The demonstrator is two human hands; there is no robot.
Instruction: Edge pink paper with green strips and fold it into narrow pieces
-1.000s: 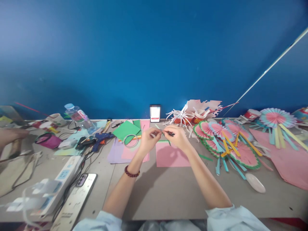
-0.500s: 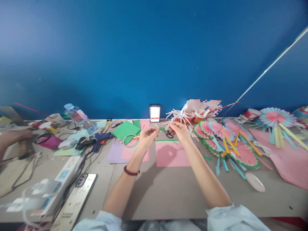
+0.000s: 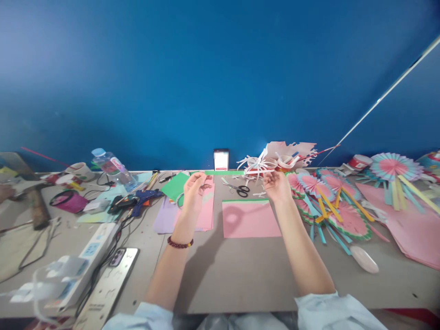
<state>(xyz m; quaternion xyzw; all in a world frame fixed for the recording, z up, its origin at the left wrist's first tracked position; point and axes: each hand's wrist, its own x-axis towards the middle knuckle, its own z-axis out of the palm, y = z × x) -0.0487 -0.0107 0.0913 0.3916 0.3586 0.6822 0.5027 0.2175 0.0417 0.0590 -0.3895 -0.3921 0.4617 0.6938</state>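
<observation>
My left hand (image 3: 194, 187) is raised above the table with its fingers pinched on one end of a thin green paper strip (image 3: 225, 173). The strip runs level to the right toward my right hand (image 3: 277, 184), whose fingers are curled around its other end. Below the strip, small black-handled scissors (image 3: 238, 187) lie on the table. In front of them lies a pink paper sheet (image 3: 250, 220) with a green edge along its far side. A bead bracelet sits on my left wrist.
Pleated pink and blue paper fans (image 3: 330, 206) are piled at the right. Green and pink sheets, a tape ring and a glue gun (image 3: 137, 199) lie at the left, with a water bottle (image 3: 112, 167), a power strip (image 3: 89, 252) and a phone (image 3: 221, 161). Another person's hand shows at the far left.
The scissors left my right hand and now lie on the table. My hands moved apart and slightly up, drawing the green strip out between them.
</observation>
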